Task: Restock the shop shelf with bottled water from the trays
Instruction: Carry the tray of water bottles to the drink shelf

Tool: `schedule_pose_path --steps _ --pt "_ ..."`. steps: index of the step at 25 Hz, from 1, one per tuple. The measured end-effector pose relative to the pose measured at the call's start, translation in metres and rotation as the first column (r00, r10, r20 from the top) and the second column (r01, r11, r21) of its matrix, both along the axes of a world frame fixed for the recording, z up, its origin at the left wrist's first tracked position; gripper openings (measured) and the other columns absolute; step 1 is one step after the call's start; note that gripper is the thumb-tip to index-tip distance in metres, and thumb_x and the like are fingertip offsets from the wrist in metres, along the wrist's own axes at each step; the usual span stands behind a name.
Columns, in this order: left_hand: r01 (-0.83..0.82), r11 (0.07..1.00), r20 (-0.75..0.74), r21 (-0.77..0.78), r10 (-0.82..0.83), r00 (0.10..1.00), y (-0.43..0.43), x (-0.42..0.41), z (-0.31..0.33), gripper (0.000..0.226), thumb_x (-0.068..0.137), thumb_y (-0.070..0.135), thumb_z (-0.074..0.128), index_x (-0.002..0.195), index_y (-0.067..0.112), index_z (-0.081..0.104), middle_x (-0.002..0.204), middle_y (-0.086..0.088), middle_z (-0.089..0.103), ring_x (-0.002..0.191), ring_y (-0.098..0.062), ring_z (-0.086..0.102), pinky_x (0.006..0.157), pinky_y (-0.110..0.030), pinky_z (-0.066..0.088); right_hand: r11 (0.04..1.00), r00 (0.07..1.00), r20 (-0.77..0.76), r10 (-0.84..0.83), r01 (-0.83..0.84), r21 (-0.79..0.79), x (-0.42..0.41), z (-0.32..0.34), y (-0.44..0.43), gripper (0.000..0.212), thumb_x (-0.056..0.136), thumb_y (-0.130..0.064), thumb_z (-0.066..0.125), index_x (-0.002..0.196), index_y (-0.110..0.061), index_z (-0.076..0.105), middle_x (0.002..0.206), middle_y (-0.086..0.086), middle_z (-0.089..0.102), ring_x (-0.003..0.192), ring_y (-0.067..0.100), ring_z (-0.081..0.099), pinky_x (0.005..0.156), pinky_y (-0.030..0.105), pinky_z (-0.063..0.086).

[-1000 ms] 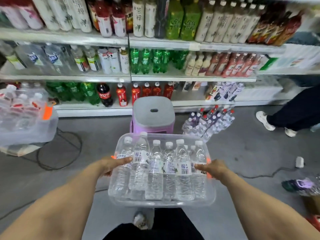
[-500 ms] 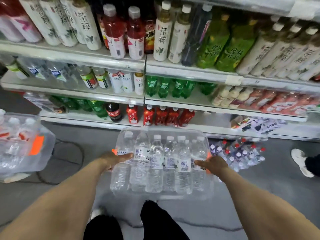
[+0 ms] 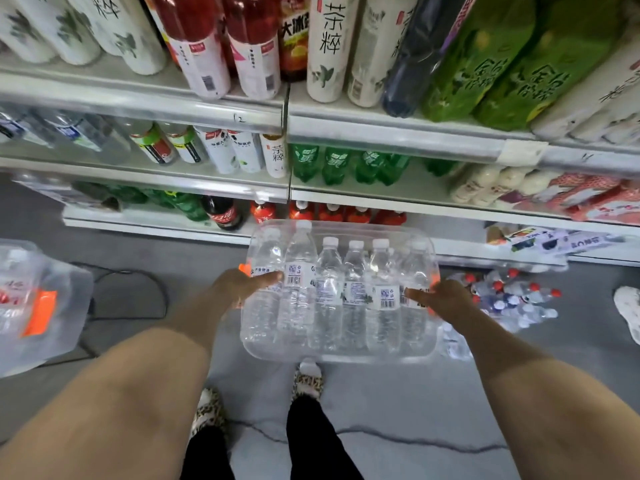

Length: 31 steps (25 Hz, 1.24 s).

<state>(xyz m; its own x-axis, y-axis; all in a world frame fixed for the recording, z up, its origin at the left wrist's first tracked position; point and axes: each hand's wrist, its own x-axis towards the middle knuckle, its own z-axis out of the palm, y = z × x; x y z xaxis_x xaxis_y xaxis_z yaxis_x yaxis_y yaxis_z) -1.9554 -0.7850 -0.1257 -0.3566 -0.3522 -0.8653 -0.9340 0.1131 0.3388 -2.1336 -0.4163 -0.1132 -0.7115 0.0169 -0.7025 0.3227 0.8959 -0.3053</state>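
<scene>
A shrink-wrapped tray of water bottles (image 3: pixel 341 299), clear with white caps and labels, hangs in front of me above the floor. My left hand (image 3: pixel 244 284) grips its left side and my right hand (image 3: pixel 441 299) grips its right side, thumbs on top. The shop shelf (image 3: pixel 221 109) rises just ahead, packed with tea, juice and soda bottles; clear water bottles (image 3: pixel 65 133) stand on the middle level at the left. A second wrapped tray of water (image 3: pixel 38 306) sits at the left edge.
A pack of red-capped bottles (image 3: pixel 509 299) lies on the floor at the right, below the lowest shelf. A black cable (image 3: pixel 138 292) loops on the floor at the left. Another person's white shoe (image 3: pixel 628 310) shows at the far right. My feet (image 3: pixel 308 379) stand under the tray.
I have stepped closer to the shelf with the tray held in both hands; the shelf now fills the upper view and the purple stool has dropped out of sight.
</scene>
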Motion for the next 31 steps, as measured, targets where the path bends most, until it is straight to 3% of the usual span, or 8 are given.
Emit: schedule_pose_path --steps 2,5,10,15,20,23,26,31 --pt "-0.037 0.999 0.022 -0.022 0.038 0.999 -0.003 -0.008 -0.004 0.121 0.017 0.091 0.073 0.101 0.004 0.061 0.1 -0.009 0.071 0.094 -0.03 0.069 0.096 -0.044 0.054 1.0 1.0 0.012 0.014 -0.014 0.001 -0.006 -0.006 -0.001 0.051 0.073 -0.052 0.087 0.053 -0.016 0.058 0.056 0.002 0.055 0.063 0.02 0.055 0.066 0.032 0.042" --pt "-0.016 0.999 0.052 -0.045 0.018 0.998 0.006 -0.013 0.011 0.098 0.044 0.085 0.077 0.097 0.004 0.062 0.09 -0.009 0.066 0.085 -0.026 0.064 0.097 -0.042 0.052 0.999 0.999 0.042 0.013 -0.011 -0.043 -0.006 0.007 -0.006 0.043 0.078 -0.043 0.086 0.058 -0.022 0.054 0.057 -0.004 0.053 0.061 0.012 0.051 0.058 0.028 0.038" --pt "0.099 0.976 0.04 -0.194 -0.092 0.995 0.013 -0.015 0.019 0.096 0.074 0.072 0.071 0.132 -0.004 0.056 0.118 -0.017 0.067 0.113 -0.034 0.063 0.082 -0.032 0.045 0.99 0.991 0.04 0.125 -0.128 0.067 0.002 0.014 -0.008 0.039 0.084 -0.049 0.08 0.101 -0.017 0.067 0.098 0.006 0.071 0.09 0.024 0.066 0.078 0.032 0.048" --pt "0.202 0.882 -0.172 -0.425 -0.298 0.939 0.001 -0.021 0.082 0.091 0.072 0.046 0.086 0.145 0.013 0.045 0.142 -0.016 0.053 0.129 -0.035 0.051 0.104 -0.045 0.047 0.896 0.92 -0.067 0.387 -0.357 0.265 0.01 0.069 -0.044 0.063 0.088 -0.045 0.073 0.132 -0.002 0.055 0.126 0.017 0.063 0.117 0.033 0.063 0.089 0.032 0.05" --pt "0.277 0.636 -0.195 -0.72 -0.568 0.799 -0.031 -0.001 0.197 0.084 0.083 0.035 0.079 0.153 0.023 0.034 0.148 -0.015 0.043 0.136 -0.035 0.043 0.109 -0.049 0.043 0.839 0.764 -0.355 0.538 -0.445 0.313 0.04 0.194 -0.135 0.068 0.095 -0.041 0.068 0.146 -0.006 0.04 0.146 0.019 0.047 0.13 0.037 0.052 0.103 0.042 0.046" --pt "0.195 0.485 -0.203 -0.852 -0.651 0.731 -0.056 0.042 0.285 0.078 0.087 0.041 0.074 0.153 0.028 0.033 0.143 -0.014 0.047 0.131 -0.034 0.047 0.105 -0.043 0.045 0.809 0.601 -0.547 0.583 -0.494 0.32 0.085 0.278 -0.191 0.071 0.094 -0.042 0.069 0.148 -0.009 0.038 0.146 0.018 0.046 0.131 0.037 0.05 0.104 0.044 0.048" --pt "0.047 0.395 -0.258 -0.918 -0.681 0.685 -0.079 0.1 0.366 0.068 0.089 0.051 0.067 0.148 0.028 0.04 0.137 -0.014 0.051 0.124 -0.034 0.051 0.099 -0.042 0.046 0.778 0.403 -0.703 0.586 -0.522 0.349 0.151 0.356 -0.235 0.07 0.096 -0.046 0.064 0.15 -0.011 0.036 0.143 0.015 0.049 0.129 0.036 0.051 0.099 0.045 0.05" --pt "-0.134 0.325 -0.331 -0.936 -0.687 0.647 -0.111 0.195 0.464 0.068 0.092 0.056 0.06 0.148 0.021 0.041 0.14 -0.015 0.05 0.128 -0.036 0.049 0.101 -0.047 0.046 0.787 0.217 -0.849 0.483 -0.532 0.312 0.249 0.454 -0.287 0.07 0.1 -0.055 0.052 0.155 -0.015 0.035 0.153 0.012 0.045 0.136 0.033 0.048 0.104 0.047 0.046"
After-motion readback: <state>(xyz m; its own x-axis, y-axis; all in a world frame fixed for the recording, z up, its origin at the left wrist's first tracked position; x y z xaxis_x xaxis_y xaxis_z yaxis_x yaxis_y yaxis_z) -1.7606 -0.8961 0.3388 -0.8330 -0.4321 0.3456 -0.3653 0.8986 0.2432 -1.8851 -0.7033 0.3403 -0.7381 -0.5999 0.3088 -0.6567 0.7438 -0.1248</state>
